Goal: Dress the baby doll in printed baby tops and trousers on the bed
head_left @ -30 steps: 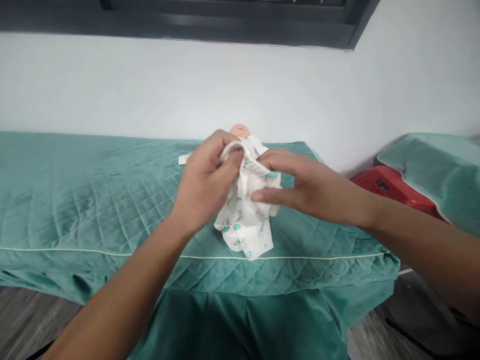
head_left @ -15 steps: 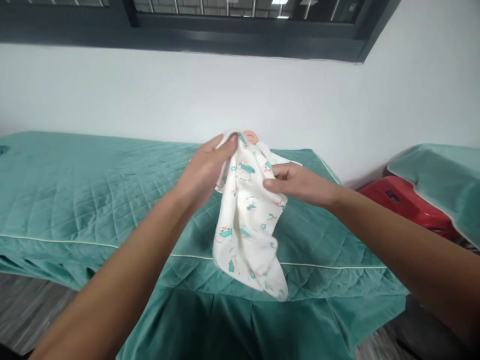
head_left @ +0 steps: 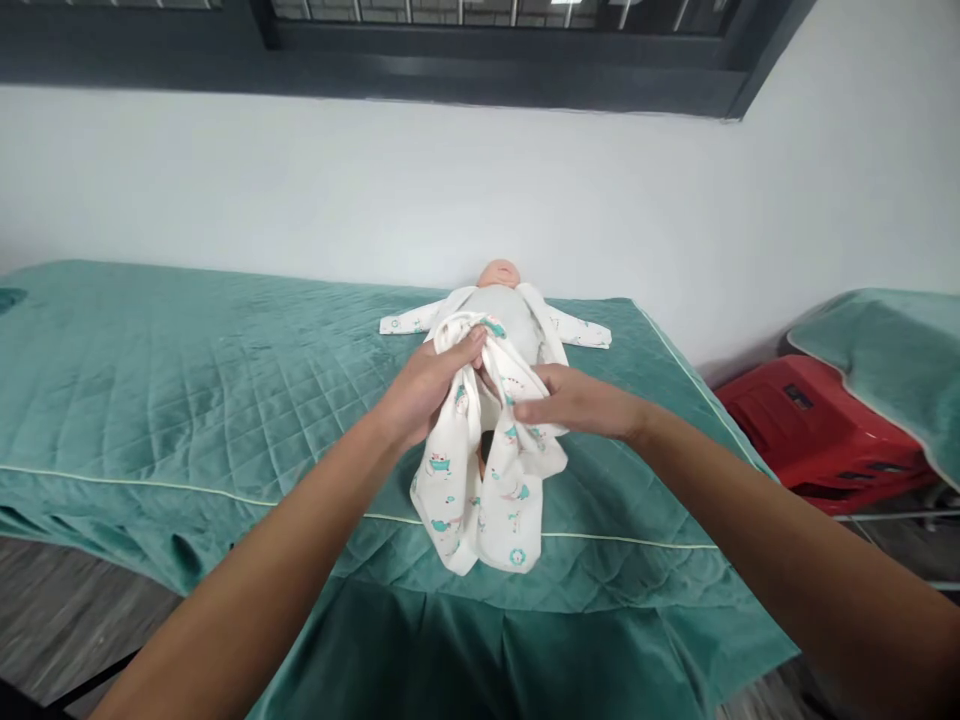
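White baby pants [head_left: 514,515] with a green and pink print hang between my hands over the near part of the bed. My left hand [head_left: 429,388] pinches their gathered waist at the left. On the right, my right hand [head_left: 583,400] grips the fabric between thumb and fingers. Both pant legs dangle toward the bed's front edge, a small dark gap showing between them. Behind the pants a baby doll [head_left: 500,274] lies on its back, a pale grey garment on its torso. A matching printed top [head_left: 583,332] is spread open at its sides, sleeves out. The doll's lower body is hidden.
A green quilted bedspread [head_left: 225,380] with pale piping covers the bed, which stands against a white wall [head_left: 337,190]. A dark-framed barred window [head_left: 487,70] is above. Right of the bed, a red plastic object [head_left: 825,425] sits partly under another green cover [head_left: 892,350].
Both hands have lowered the pants slightly toward me. The single hanging bundle now shows two separate legs, and the doll's torso and open top have come into view behind it.
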A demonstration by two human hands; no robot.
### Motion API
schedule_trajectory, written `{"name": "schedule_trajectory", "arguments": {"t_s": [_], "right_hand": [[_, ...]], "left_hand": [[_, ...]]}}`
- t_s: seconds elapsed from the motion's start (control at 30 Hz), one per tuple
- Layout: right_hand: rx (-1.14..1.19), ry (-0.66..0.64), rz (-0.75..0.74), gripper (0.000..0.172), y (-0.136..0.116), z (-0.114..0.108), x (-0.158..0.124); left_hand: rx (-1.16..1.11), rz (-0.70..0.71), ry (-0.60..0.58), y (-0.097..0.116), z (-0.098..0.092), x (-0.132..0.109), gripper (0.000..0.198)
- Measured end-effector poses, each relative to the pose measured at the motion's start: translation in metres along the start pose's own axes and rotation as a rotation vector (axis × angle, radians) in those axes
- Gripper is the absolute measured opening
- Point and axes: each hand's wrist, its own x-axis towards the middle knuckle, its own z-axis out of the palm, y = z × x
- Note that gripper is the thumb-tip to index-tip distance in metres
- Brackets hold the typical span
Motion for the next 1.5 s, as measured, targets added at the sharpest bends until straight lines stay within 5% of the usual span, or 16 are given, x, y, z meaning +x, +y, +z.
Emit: {"name": "schedule_trajectory", "arguments": {"t_s": [0.1, 0.23, 0.43, 0.57, 0.67, 0.77, 1.07, 1.13, 1.27, 1.4, 1.5], "right_hand": [[-0.019, 0.014, 0.045, 0.038, 0.007, 0.003, -0.002], [0.092, 0.262, -0.072, 0.038, 0.016, 0.003, 0.001], [0.372, 0.477, -0.181, 0.041, 0.012, 0.01, 0.004], [0.475, 0.422, -0.17, 0.043, 0.01, 0.012, -0.003], [0.388, 0.215, -0.058, 0.047, 0.02, 0.01, -0.009], [0.265, 0.012, 0.057, 0.043, 0.028, 0.012, -0.009], [0.677, 0.34, -0.183, 0.041, 0.013, 0.024, 0.002], [0.735, 0.325, -0.153, 0.043, 0.013, 0.027, 0.001], [0.709, 0.227, -0.06, 0.05, 0.022, 0.027, -0.006], [0.53, -0.002, 0.099, 0.048, 0.031, 0.024, -0.015], [0.482, 0.003, 0.06, 0.045, 0.031, 0.023, -0.015]], "left_hand": [[-0.002, -0.057, -0.004, -0.005, 0.002, 0.0, 0.04], [0.038, -0.149, -0.063, -0.007, 0.002, -0.007, 0.045], [0.216, -0.291, -0.369, -0.011, 0.008, -0.018, 0.045], [0.09, -0.238, -0.208, -0.014, 0.007, -0.015, 0.038], [-0.069, -0.138, -0.037, -0.015, 0.003, -0.008, 0.041], [-0.11, -0.182, 0.021, -0.018, 0.003, -0.003, 0.041], [-0.127, -0.393, -0.263, -0.024, -0.001, -0.021, 0.066], [-0.103, -0.423, -0.303, -0.024, -0.008, -0.021, 0.066], [-0.176, -0.292, -0.203, -0.026, -0.015, -0.014, 0.058], [-0.255, -0.256, -0.166, -0.029, -0.008, -0.009, 0.055], [-0.264, -0.301, -0.179, -0.031, -0.001, -0.008, 0.058]]}}
